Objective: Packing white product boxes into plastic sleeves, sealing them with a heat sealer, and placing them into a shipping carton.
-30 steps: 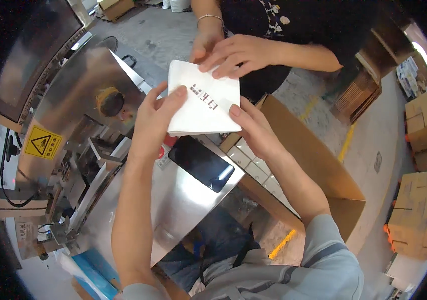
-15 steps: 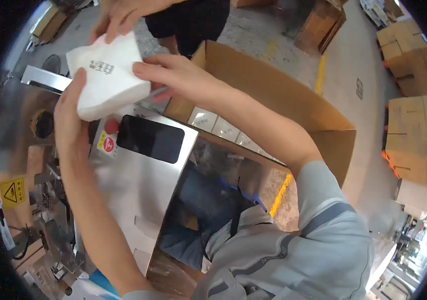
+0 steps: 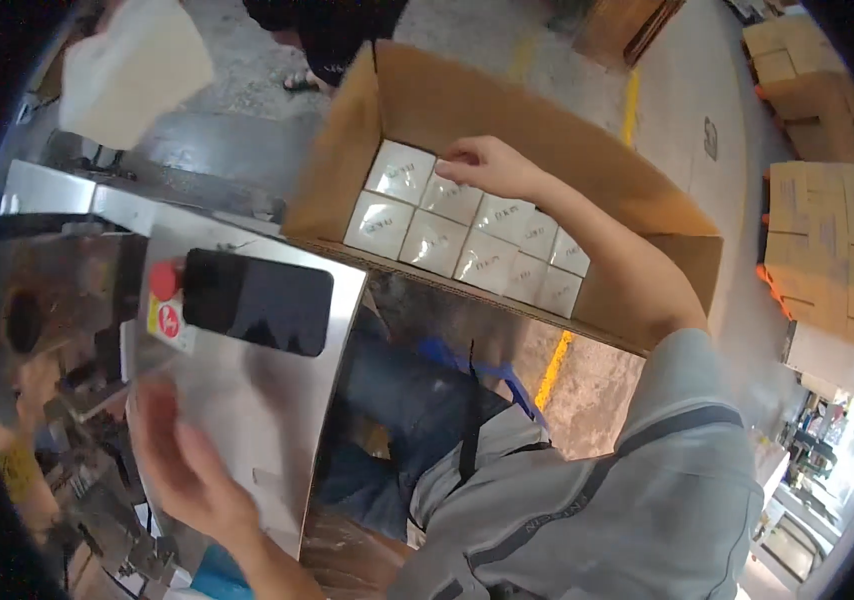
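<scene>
Left hand (image 3: 182, 455) is down at the lower left, blurry, fingers spread and holding nothing, hovering over the shiny steel machine panel (image 3: 277, 400). That panel has a red round button (image 3: 164, 281) and a dark screen (image 3: 259, 301) just beside it. Up at the top left a white packet (image 3: 132, 65) is in the air, and I can't tell who's holding it.

Moving right, the open cardboard carton (image 3: 447, 100) sits past the panel's edge with two rows of white packets (image 3: 467, 235) packed flat in the bottom. My right hand (image 3: 487, 165) is reaching into it, fingers curled loosely with the fingertips resting on the back row, not clamped on anything as far as I can see.

So I'd call this the packing step, seating the row snug. Next move probably needs the right hand out of the carton and a free slot picked near the right end. Stacks of brown boxes (image 3: 822, 245) sit far right.
</scene>
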`<action>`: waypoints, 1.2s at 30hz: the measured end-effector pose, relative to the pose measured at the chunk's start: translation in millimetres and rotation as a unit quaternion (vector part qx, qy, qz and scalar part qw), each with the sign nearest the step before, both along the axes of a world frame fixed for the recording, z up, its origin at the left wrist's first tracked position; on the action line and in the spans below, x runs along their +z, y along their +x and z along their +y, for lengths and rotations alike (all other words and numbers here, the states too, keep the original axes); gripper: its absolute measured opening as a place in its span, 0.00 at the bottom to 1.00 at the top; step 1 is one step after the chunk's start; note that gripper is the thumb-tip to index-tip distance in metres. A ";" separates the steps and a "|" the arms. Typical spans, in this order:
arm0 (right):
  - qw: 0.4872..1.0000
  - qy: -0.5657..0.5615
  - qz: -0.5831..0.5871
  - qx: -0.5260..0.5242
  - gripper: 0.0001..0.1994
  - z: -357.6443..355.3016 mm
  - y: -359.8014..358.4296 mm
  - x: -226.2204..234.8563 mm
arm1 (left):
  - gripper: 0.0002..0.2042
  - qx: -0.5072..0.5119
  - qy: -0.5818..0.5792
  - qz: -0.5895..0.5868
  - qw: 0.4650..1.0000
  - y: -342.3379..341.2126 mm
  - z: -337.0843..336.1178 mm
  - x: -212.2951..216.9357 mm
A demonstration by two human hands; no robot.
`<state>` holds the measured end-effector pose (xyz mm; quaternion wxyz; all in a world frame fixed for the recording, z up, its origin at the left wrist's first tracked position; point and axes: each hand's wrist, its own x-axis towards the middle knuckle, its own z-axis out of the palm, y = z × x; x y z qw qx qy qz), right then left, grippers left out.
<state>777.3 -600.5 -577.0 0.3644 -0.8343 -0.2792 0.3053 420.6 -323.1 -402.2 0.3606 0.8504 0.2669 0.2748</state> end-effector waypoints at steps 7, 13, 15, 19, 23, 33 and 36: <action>0.947 -0.080 0.291 -0.112 0.16 -38.7 11.7 -200.7 | 0.32 -0.059 0.171 0.315 0.932 -29.0 -41.1 -47.5; 0.919 0.051 0.222 -0.321 0.18 42.7 26.0 -257.1 | 0.37 -0.069 0.199 0.340 0.917 -29.9 -36.4 -51.1; 0.918 0.012 0.229 -0.323 0.20 50.4 45.6 -278.8 | 0.37 -0.064 0.190 0.342 0.918 -30.2 -37.7 -53.2; 0.896 0.046 0.259 -0.358 0.20 70.6 50.6 -301.9 | 0.38 -0.049 0.177 0.345 0.920 -25.1 -38.3 -53.4; 0.874 0.034 0.246 -0.418 0.19 86.9 37.1 -299.2 | 0.39 -0.050 0.184 0.341 0.921 -27.3 -35.9 -52.6; 0.940 -0.009 0.167 -0.296 0.12 15.5 14.2 -210.8 | 0.37 -0.045 0.174 0.331 0.926 -31.2 -31.6 -50.0; 0.948 -0.149 -0.048 -0.278 0.14 -91.9 -0.4 -249.8 | 0.36 -0.056 0.183 0.309 0.932 -27.8 -31.9 -52.3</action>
